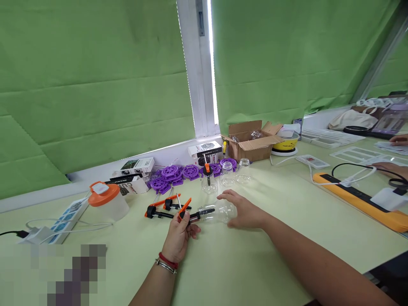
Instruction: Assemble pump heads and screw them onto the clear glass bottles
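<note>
Low over the table, my left hand (177,238) is closed around a black pump top (194,217) with an orange lever. Its dark tube reaches into the neck of a clear plastic bottle (218,212), which lies sideways. My right hand (244,211) grips the bottle's wide bottom end between thumb and fingers. Just left of the bottle lie other black pump tops (156,212) with orange levers and metal rods. Behind stands a clear bottle (209,185) fitted with a black and orange top. Beside it are two clear bottles (227,175) without such tops.
Purple plastic wheel-like parts (170,172) and printed boxes (135,178) line the wall. An open cardboard box (251,146) holds clear pieces. An orange-lidded container (108,202) and power strip (68,221) are left; an orange power strip (360,202) and another person's hands (390,169) are right.
</note>
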A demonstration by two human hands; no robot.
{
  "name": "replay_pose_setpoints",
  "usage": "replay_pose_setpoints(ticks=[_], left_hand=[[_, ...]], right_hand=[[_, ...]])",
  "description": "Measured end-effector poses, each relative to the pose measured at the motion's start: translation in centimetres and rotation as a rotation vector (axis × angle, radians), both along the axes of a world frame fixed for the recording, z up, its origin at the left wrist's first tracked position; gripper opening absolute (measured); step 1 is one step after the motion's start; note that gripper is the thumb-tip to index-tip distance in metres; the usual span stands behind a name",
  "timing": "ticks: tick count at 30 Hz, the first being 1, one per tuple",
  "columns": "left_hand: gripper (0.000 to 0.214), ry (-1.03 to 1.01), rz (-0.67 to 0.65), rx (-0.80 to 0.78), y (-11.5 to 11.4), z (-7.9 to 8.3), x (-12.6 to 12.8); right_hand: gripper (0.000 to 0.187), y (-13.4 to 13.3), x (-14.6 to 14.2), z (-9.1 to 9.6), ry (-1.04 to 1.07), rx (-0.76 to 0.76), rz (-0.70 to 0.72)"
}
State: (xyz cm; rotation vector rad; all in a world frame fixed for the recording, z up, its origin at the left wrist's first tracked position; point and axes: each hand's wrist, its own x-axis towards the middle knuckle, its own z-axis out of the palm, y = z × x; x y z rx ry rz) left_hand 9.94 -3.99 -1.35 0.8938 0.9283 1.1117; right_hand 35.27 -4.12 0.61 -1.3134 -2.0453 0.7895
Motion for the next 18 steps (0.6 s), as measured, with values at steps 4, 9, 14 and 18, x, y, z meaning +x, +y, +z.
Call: replay_pose_setpoints(ticks=[4, 9, 14, 18], left_hand=[[0.045, 0.009, -0.037, -0.007, -0.3, 0.4, 0.3], [0.042, 0.052, -0.118, 0.003, -0.8, 0.6, 0.4], [0.040, 0.053, -0.178, -0.014, -1.0, 0.9, 0.5], [0.038, 0.067, -0.187, -0.015, -1.1, 1.1, 0.7]], right_hand=[[0.082, 0.0, -0.5, -0.4, 0.006, 0.011, 0.020], [0.086, -0.3, -0.9, -0.4, 0.023, 0.018, 0.055], [0.088, -0.3, -0.9, -0.4, 0.028, 0.040, 0.076], [0.086, -0.2, -0.8, -0.5, 0.024, 0.057, 0.083]])
